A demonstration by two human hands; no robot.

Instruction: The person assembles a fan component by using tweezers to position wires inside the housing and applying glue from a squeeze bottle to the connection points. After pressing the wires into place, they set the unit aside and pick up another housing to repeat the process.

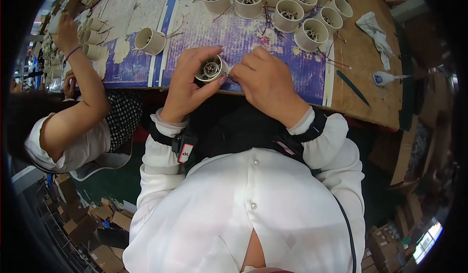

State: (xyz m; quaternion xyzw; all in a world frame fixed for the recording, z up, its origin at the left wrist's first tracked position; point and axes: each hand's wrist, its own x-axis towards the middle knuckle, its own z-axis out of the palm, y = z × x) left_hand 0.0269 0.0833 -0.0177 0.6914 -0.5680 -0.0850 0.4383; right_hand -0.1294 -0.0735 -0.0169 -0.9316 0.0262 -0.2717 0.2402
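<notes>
My left hand point(187, 80) is wrapped around a cream-white cylindrical housing point(224, 71) at the table's front edge, thumb on the near side and fingers over the far side. The housing is tilted so its open end shows a round motor-like part point(211, 69) inside. Beside it, my right hand point(265, 78) has its fingers curled in a pinch close to the housing's right side. A thin dark wire shows between the housing and those fingertips; the fingers hide most of it. A similar housing point(150, 41) with wires trailing lies to the left on the table.
Several like housings point(247, 3) with wires stand at the back right. On the right lie a dark green pen-like tool point(353, 87), a crumpled white cloth point(375, 35) and a small white bottle with a nozzle point(385, 78). A co-worker's arm point(87, 85) reaches over the table at left, near more housings.
</notes>
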